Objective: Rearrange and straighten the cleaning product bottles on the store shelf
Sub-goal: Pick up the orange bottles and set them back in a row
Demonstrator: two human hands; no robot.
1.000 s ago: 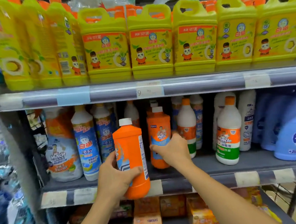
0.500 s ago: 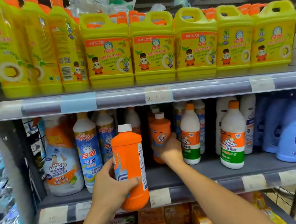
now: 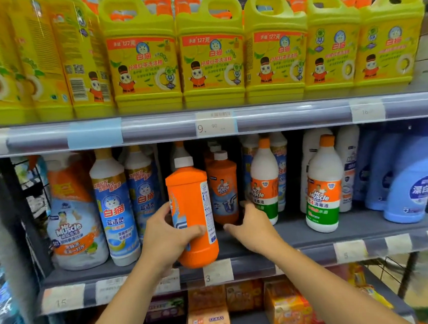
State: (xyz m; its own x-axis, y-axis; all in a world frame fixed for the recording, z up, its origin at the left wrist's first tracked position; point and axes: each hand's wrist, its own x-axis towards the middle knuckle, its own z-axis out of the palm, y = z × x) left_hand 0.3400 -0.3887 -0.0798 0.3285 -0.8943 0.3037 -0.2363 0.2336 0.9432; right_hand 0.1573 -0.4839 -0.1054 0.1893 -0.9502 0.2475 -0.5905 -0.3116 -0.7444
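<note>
Shelf [image 3: 337, 232], orange bottle [image 3: 191, 213] (upright) in left hand [image 3: 167, 237]

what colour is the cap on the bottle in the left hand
White, on an orange bottle; the cap shows clearly in the head view.

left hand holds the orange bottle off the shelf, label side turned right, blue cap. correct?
Not quite: the cap is white, not blue, as the head view shows. The rest holds: the left hand grips the orange bottle off the shelf, label side turned right.
</note>
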